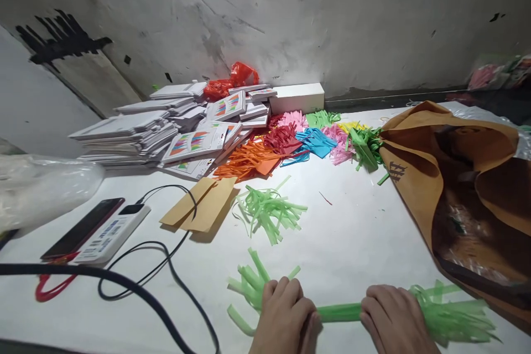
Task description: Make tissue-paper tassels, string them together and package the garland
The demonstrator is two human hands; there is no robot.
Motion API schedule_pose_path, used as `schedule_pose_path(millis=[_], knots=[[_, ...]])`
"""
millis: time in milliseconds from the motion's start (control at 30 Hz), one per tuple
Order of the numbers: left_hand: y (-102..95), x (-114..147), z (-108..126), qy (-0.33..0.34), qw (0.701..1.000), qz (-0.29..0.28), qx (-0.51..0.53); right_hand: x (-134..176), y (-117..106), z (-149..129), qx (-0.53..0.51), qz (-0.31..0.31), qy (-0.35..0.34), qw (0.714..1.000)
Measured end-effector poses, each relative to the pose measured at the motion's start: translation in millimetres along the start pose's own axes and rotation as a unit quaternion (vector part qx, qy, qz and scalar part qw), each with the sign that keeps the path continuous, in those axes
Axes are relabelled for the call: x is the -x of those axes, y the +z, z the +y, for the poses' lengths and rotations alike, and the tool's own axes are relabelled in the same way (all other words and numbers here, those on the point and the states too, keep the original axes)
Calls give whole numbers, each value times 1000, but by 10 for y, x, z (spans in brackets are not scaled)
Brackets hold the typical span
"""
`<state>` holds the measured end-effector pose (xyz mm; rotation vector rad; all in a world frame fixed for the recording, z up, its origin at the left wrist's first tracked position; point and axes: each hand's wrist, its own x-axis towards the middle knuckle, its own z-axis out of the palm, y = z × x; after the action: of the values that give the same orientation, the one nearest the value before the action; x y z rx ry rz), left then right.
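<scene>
A bundle of light green tissue-paper fringe (339, 313) lies across the front of the white table. Its middle is drawn into a narrow band, while loose strips fan out at both ends. My left hand (286, 312) is closed around it near the left fan. Toward the right fan, my right hand (394, 318) grips the same bundle with bent fingers. The thumbs are mostly hidden. Beyond my left hand rests a separate green fringe piece (271, 210), with its strips spread loosely on the table.
Fringe pieces in orange (249, 159), red, blue (317, 142), pink and green are heaped at the back. Stacked white packets (124, 135) stand back left. A phone (85, 229), power bank (112, 235) and black cable (145, 287) lie left, brown paper (201, 204) nearer the middle, a brown bag (415, 177) right.
</scene>
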<state>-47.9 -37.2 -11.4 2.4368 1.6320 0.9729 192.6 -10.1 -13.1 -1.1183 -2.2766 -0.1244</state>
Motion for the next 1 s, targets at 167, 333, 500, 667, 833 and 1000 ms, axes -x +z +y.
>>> schedule_pose_path(millis=[167, 333, 500, 667, 833, 1000], knots=[[-76, -98, 143, -90, 993, -67, -36, -110, 28, 8, 43, -17, 25, 999], [-73, -127, 108, -65, 995, -59, -40, -197, -33, -24, -24, 8, 78, 997], [-32, -145, 46, 63, 995, -11, -77, -248, 80, -205, -110, 104, -45, 987], [-188, -258, 118, 88, 991, -38, -90, -334, 149, -322, -94, 88, -87, 988], [-239, -306, 124, 84, 991, -80, -65, -393, 174, -357, -119, 65, -102, 986], [-141, -277, 74, 62, 996, -46, -42, -359, 250, -365, -146, 69, -80, 984]])
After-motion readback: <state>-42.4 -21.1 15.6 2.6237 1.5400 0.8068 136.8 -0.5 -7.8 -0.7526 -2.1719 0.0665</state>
